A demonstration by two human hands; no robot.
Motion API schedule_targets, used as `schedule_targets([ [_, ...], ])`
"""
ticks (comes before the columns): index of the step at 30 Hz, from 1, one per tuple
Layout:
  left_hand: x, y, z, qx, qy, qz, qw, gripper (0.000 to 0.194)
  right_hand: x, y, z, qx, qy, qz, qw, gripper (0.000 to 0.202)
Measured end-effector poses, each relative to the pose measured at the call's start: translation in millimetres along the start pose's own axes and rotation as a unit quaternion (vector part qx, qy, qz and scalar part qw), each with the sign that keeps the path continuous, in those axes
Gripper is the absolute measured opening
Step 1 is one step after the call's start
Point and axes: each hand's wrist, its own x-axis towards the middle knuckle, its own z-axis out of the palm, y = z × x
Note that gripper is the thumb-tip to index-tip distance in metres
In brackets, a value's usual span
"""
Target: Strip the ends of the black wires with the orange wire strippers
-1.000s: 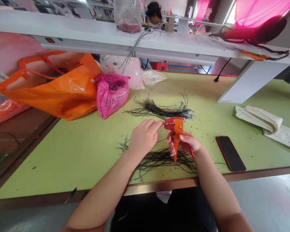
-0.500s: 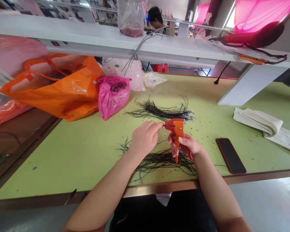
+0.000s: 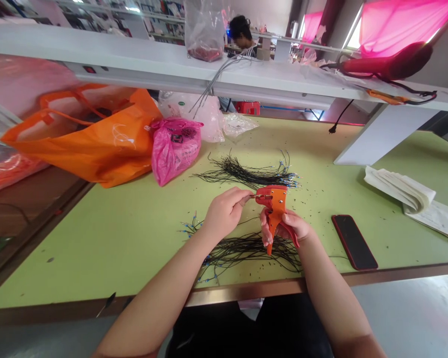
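Note:
My right hand [image 3: 289, 226] is closed round the handles of an orange and red wire stripper [image 3: 277, 206], held upright above the bench with its jaws to the left. My left hand [image 3: 226, 209] pinches a thin black wire [image 3: 253, 195], whose end reaches the stripper's jaws. Under both hands lies a loose bundle of black wires [image 3: 246, 248], with blue terminals at its left end. Farther back is a second bundle of black wires [image 3: 246, 171], its blue ends gathered on the right.
A phone [image 3: 354, 242] and folded papers [image 3: 401, 186] lie to the right. On the left are an orange bag [image 3: 108, 139] and a pink plastic bag [image 3: 176, 149]. A white shelf [image 3: 134, 54] crosses above the green bench [image 3: 97, 248]. Another person [image 3: 241, 35] sits beyond.
The handles of the wire stripper have swung slightly and its jaw area looks different. My left hand stays at the jaws with the wire. Both bundles lie as before.

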Motion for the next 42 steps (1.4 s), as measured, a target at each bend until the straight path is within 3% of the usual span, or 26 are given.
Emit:
schedule_targets([
  [6,0.7,1.6,-1.0,0.010,-0.002,-0.013,1.000,0.027,1.0,1.6,1.1,-0.011,0.053,0.000,0.999,0.044],
  [14,1.8,2.4,-0.6,-0.024,-0.006,-0.022,0.999,0.026,0.8,-0.6,3.6,-0.024,0.033,0.007,0.999,0.045],
  [20,0.8,-0.6,1.7,0.013,-0.011,-0.016,1.000,0.031,-0.3,3.6,-0.3,-0.024,0.025,0.012,0.999,0.053],
  [42,0.4,1.5,-1.3,0.016,0.006,0.005,1.000,0.027,0.5,2.1,3.7,-0.009,0.035,0.002,0.999,0.042],
])
